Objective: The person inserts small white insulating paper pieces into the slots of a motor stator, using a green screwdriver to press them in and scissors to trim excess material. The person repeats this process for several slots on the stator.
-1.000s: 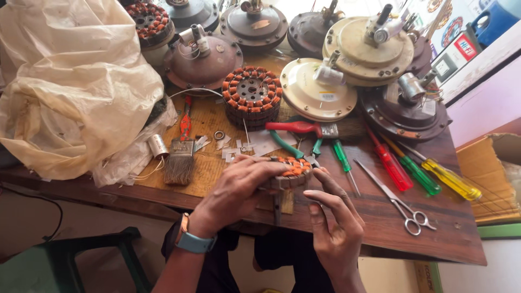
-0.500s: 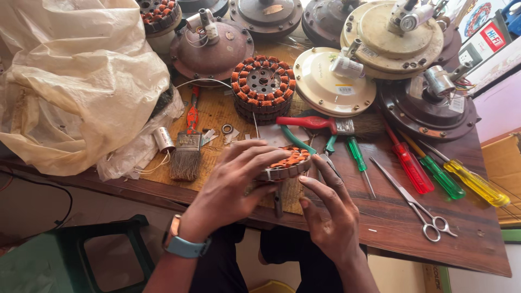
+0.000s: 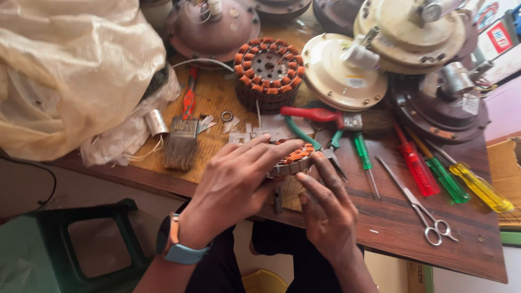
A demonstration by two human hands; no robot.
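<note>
A small round motor stator (image 3: 293,159) with orange copper windings rests near the front edge of the wooden workbench (image 3: 391,222). My left hand (image 3: 236,184), with a watch on its wrist, lies over the stator's top and left side, fingers spread across it. Fingertips of my right hand (image 3: 325,209) press on its right and lower side. Both hands hold it together. A larger stator (image 3: 268,73) with orange coils stands farther back on the bench.
Ceiling fan motor housings (image 3: 347,70) crowd the back. A paintbrush (image 3: 180,142), red-handled pliers (image 3: 315,115), green, red and yellow screwdrivers (image 3: 418,165) and scissors (image 3: 418,209) lie around. A big plastic bag (image 3: 70,70) fills the left. A green stool (image 3: 65,249) stands below.
The view has moved closer and shifted right. Both hands stay on the small stator, my left fingers now stretched farther over its top.
</note>
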